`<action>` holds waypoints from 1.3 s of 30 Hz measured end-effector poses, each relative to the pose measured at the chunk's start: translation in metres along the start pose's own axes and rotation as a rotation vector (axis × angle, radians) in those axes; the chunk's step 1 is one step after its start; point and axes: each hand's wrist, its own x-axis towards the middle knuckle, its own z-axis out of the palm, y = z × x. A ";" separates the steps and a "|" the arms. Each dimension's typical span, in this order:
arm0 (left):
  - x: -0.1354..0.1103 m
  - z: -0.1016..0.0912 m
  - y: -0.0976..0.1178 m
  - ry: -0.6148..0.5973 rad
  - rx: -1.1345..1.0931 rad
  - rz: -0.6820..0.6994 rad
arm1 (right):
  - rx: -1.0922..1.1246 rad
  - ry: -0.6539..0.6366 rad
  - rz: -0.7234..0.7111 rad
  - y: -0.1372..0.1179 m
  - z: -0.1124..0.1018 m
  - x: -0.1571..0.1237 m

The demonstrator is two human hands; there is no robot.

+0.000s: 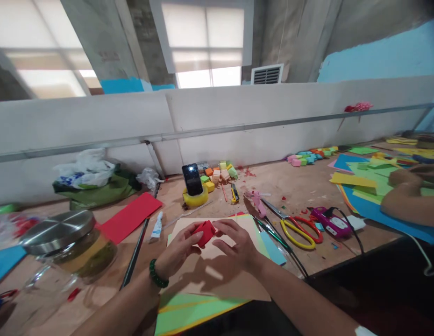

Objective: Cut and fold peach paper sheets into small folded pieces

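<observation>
A small red folded-paper box (205, 233) is pinched between the thumb and fingers of my left hand (181, 247), which has a green bead bracelet on its wrist. My right hand (239, 242) is just right of the box, its thumb and fingers apart and its fingertips at the box's edge; whether they touch it is hard to tell. Below both hands lies a sheet of tan paper (234, 282) on top of green and yellow sheets (199, 310).
A phone (192, 179) leans in a yellow holder by several paper cubes (220, 173). To the right lie scissors (301, 231), a pink glue gun (259, 205) and a purple power strip (330, 223). A glass jar (87, 256) stands left; another person's arm (409, 203) is far right.
</observation>
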 end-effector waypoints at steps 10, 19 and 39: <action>0.013 -0.012 0.010 -0.155 0.197 0.215 | -0.004 0.002 0.016 0.005 0.010 -0.001; 0.017 0.007 -0.019 -0.090 -0.124 0.186 | -0.128 0.061 -0.037 0.007 0.017 -0.001; 0.020 0.001 -0.030 -0.009 0.060 0.165 | 0.028 -0.083 0.189 0.014 0.017 -0.004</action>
